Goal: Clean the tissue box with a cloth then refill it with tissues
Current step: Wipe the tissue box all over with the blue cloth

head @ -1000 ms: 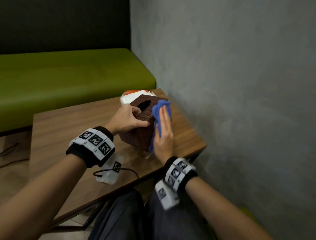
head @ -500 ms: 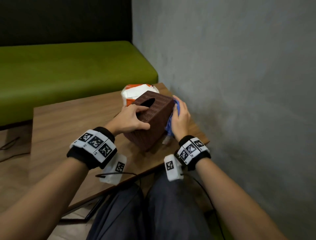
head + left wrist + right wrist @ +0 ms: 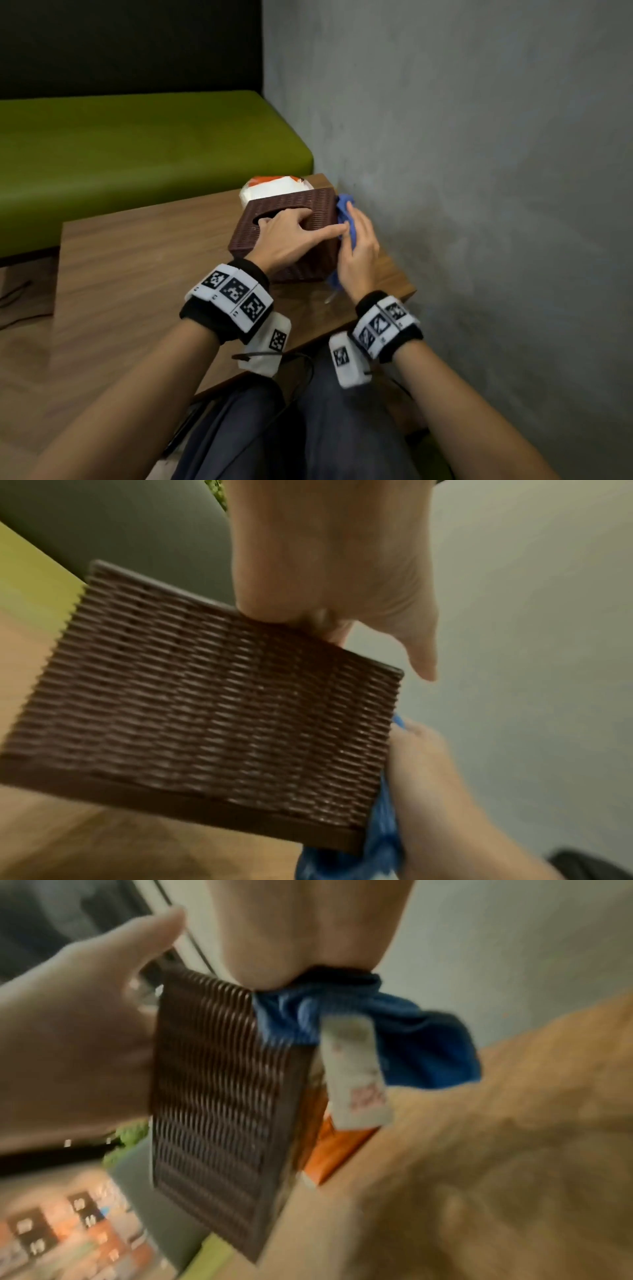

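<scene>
One tissue box (image 3: 286,236) (brown, woven-look) was seen on the wooden counter (image 3: 144,274), at its far right corner by the grey wall (image 3: 462,171). It looked slightly tilted, though whether an edge was lifted could not be told. The left hand (image 3: 291,236) was laid over the top of the box, thumb stretched along the near top edge and fingers (image 3: 294,214) bent at the oval opening; how far they went in could not be made out. In the left wrist view the same hand (image 3: 329,561) was seen clamped on the box's upper edge (image 3: 212,702).

One blue cloth (image 3: 344,212) was pressed against the right side of the box by the right hand (image 3: 358,253), fingers straight and together, flat on the cloth. In the right wrist view the cloth (image 3: 394,1026) was bunched between palm and box (image 3: 219,1085), with one white label (image 3: 356,1069) hanging from it.

One tissue pack (image 3: 274,188) (white and orange) was lying just behind the box, touching or nearly so. One green bench seat (image 3: 137,147) was seen beyond the counter. Two marker bands were worn, one on each wrist.
</scene>
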### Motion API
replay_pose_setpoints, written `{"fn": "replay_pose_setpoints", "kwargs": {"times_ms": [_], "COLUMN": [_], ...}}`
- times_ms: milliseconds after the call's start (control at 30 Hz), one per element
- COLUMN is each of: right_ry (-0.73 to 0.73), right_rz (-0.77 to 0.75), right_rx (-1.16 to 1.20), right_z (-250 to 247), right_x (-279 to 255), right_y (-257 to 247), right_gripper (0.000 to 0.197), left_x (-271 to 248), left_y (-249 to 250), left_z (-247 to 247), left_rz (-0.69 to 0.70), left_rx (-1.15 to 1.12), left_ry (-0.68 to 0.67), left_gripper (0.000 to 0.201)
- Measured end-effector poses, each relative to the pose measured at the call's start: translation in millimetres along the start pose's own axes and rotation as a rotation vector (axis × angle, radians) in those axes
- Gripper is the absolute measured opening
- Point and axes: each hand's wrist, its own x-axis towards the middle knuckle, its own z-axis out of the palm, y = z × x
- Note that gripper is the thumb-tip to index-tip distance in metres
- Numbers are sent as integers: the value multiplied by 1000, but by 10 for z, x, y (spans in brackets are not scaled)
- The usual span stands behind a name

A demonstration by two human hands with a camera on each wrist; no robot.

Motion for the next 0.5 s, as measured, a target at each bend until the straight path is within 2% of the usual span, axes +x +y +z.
{"fn": "replay_pose_setpoints", "kwargs": {"times_ms": [67,133,267,400,500], "right_ry": [72,58,-28,45,53], "right_rz": [-7,-43,-90,25,-24], "right_rx": [27,60,0,-9,35], "right_z": [3,41,10,-77,-3], "right_x": [144,60,-254,55,16], "right_y": [-101,-248,-142,46,-160], "right_gripper": [36,39,48,47,44], "left_x": [39,112,125,2,57], "left_y": [0,8,-19,29,58], "left_z": [37,19,4,106,97], "left_rz": [19,-5,-18,14,31], "left_rx": [-25,-33,-11,-42,-89], "left_ry": [62,100,95,39,78], "left_gripper": [75,68,57,53,31]}}
